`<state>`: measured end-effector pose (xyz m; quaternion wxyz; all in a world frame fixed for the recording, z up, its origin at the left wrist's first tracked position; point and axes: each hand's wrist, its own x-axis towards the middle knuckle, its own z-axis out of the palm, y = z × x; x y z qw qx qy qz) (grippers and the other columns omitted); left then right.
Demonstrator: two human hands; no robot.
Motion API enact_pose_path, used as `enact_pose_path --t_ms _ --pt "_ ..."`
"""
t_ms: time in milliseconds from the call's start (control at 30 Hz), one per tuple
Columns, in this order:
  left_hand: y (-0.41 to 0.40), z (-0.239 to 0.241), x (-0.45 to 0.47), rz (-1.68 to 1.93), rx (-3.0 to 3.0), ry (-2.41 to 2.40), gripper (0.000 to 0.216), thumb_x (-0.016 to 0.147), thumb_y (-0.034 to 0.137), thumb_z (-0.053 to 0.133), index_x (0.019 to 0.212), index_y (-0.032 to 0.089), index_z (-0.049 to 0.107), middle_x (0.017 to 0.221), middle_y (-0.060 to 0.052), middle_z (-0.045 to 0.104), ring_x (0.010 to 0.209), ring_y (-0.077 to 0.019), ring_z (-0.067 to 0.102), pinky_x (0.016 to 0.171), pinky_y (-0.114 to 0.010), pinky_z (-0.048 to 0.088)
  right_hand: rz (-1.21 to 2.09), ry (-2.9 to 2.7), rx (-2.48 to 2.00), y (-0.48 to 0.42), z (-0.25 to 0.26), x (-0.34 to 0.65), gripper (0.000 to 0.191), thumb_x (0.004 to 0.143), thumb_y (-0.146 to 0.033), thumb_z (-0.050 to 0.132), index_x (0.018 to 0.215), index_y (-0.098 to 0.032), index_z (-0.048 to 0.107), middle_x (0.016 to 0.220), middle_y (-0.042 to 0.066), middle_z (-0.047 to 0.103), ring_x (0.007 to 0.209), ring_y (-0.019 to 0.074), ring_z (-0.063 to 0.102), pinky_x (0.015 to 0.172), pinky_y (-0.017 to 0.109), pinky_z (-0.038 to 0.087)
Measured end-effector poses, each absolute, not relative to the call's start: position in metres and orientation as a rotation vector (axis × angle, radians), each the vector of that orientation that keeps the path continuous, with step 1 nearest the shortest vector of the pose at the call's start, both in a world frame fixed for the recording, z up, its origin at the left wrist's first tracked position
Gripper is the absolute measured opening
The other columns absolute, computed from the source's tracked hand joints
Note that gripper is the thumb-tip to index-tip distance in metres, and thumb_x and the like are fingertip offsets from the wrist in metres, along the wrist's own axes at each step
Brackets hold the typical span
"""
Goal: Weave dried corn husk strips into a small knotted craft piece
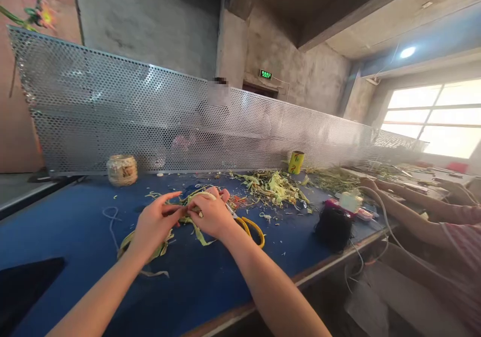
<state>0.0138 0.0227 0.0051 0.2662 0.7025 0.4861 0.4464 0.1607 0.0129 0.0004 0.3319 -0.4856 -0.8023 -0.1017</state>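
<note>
Over the blue tabletop, my left hand [155, 221] and my right hand [213, 213] meet, their fingertips pinched together. A pale green plant strip [200, 234], like a flat dried leaf or husk, hangs from between them. The fingers hide exactly where each hand grips it. Scissors with yellow handles [254, 231] lie just beyond my right wrist, blades partly hidden by the hand. More strips [161, 251] lie below and behind my left hand, and small orange-red bits [237, 202] are scattered past my right hand.
A loose pile of yellow-green strips [277, 187] lies farther back, near a yellow can [296, 162]. A twine-wrapped jar [122, 170] stands left, before the perforated metal screen [150, 111]. At right are a black bundle [333, 228] and a co-worker's arms [406, 204].
</note>
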Motion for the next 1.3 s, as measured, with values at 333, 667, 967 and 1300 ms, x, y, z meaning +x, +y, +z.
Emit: enact_pose_path --t_ms 333,667,967,1300 --pt "0.021 0.01 0.013 1.244 1.724 1.326 0.05 0.06 0.042 0.059 0.104 0.018 0.053 0.072 -0.004 0.07 0.056 -0.0206 0.064 0.061 -0.031 0.049 -0.263 -2.109 -1.153 0.017 0.002 0.161 0.005 0.077 -0.022 0.054 0.082 -0.02 0.058 0.084 0.001 0.065 0.092 0.0172 0.042 0.081 0.03 0.027" --pt "0.023 0.007 0.013 1.282 1.822 1.326 0.045 0.065 0.041 0.054 0.104 0.018 0.051 0.077 -0.005 0.07 0.065 -0.0223 0.066 0.064 -0.032 0.05 -0.258 -1.989 -1.276 0.015 -0.004 0.152 0.018 0.075 -0.031 0.057 0.089 -0.02 0.056 0.083 0.005 0.062 0.094 0.021 0.042 0.082 0.037 0.024" --pt "0.019 0.007 0.015 1.318 1.737 1.301 0.044 0.064 0.035 0.056 0.104 0.017 0.053 0.074 -0.004 0.07 0.065 -0.0213 0.066 0.063 -0.032 0.052 -0.171 -1.951 -1.266 0.011 -0.006 0.143 0.014 0.078 -0.025 0.052 0.091 -0.022 0.055 0.088 0.003 0.063 0.092 0.0205 0.04 0.081 0.035 0.026" --pt "0.023 0.006 0.017 1.348 1.533 1.177 0.042 0.06 0.031 0.061 0.098 0.017 0.053 0.073 -0.004 0.069 0.063 -0.0201 0.065 0.062 -0.032 0.054 -0.187 -1.884 -1.27 0.01 -0.009 0.138 0.017 0.078 -0.02 0.051 0.094 -0.022 0.053 0.09 0.002 0.064 0.092 0.0214 0.038 0.081 0.036 0.027"
